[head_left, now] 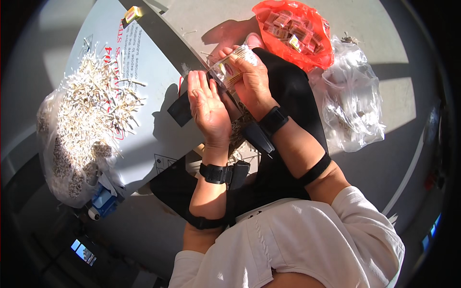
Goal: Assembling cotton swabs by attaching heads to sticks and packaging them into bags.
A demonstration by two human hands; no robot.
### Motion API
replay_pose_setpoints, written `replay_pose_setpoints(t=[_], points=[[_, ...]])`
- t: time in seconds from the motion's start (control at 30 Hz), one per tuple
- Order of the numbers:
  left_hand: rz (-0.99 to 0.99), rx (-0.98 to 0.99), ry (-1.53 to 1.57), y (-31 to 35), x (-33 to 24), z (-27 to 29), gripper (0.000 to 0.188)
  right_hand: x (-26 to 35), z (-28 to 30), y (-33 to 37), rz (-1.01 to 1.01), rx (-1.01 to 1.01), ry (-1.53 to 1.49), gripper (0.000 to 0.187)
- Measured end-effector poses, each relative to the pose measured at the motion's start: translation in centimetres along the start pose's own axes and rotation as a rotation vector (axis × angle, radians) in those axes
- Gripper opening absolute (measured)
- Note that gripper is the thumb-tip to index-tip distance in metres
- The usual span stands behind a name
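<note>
My right hand (254, 84) grips a small clear pack of cotton swabs (229, 71) with a printed yellowish label; white swab tips show at its far end. Close by on its left, my left hand (211, 115) is open, palm up, fingers stretched toward the pack. I cannot tell whether its fingertips touch the pack. A big heap of loose cotton swabs (91, 96) spreads on the table (149, 134) at the left, spilling from a clear plastic bag (48, 177).
Beyond my right hand, a red plastic bag (328, 57) holds several small packs (293, 31). A clear bag with white contents (353, 96) lies beside it on the floor. A small yellow pack (132, 14) sits at the table's far edge. My dark-trousered leg (293, 96) is under the right arm.
</note>
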State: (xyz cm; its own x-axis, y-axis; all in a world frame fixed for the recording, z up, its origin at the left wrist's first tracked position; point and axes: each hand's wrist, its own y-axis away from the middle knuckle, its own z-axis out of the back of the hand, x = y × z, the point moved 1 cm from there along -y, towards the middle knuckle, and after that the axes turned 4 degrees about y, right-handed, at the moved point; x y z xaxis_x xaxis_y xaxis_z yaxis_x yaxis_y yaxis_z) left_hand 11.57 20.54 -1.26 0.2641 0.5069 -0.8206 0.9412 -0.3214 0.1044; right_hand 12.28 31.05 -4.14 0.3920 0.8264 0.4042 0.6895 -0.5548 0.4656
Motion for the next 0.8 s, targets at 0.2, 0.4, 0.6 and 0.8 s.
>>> replay_pose_setpoints(t=[0.2, 0.4, 0.6, 0.8], points=[[-0.097, 0.079, -0.453, -0.4, -2.8, 0.4, 0.041, 5.2, -0.8, -1.0, -0.165, -0.223, -0.178, 0.020], [-0.595, 0.484, -1.182, 0.1, -8.1, -1.6, 0.026, 5.5, -1.0, 5.7, -0.265, 0.466, 0.367, 0.026], [-0.743, 0.578, -1.308, 2.6, -10.4, 0.9, 0.022, 2.0, -1.1, 8.8, -0.124, 0.679, 0.766, 0.018], [-0.775, 0.430, -1.305, 4.4, -11.6, 3.6, 0.020, 0.8, -2.5, 8.8, -0.709, 0.189, 0.620, 0.021]])
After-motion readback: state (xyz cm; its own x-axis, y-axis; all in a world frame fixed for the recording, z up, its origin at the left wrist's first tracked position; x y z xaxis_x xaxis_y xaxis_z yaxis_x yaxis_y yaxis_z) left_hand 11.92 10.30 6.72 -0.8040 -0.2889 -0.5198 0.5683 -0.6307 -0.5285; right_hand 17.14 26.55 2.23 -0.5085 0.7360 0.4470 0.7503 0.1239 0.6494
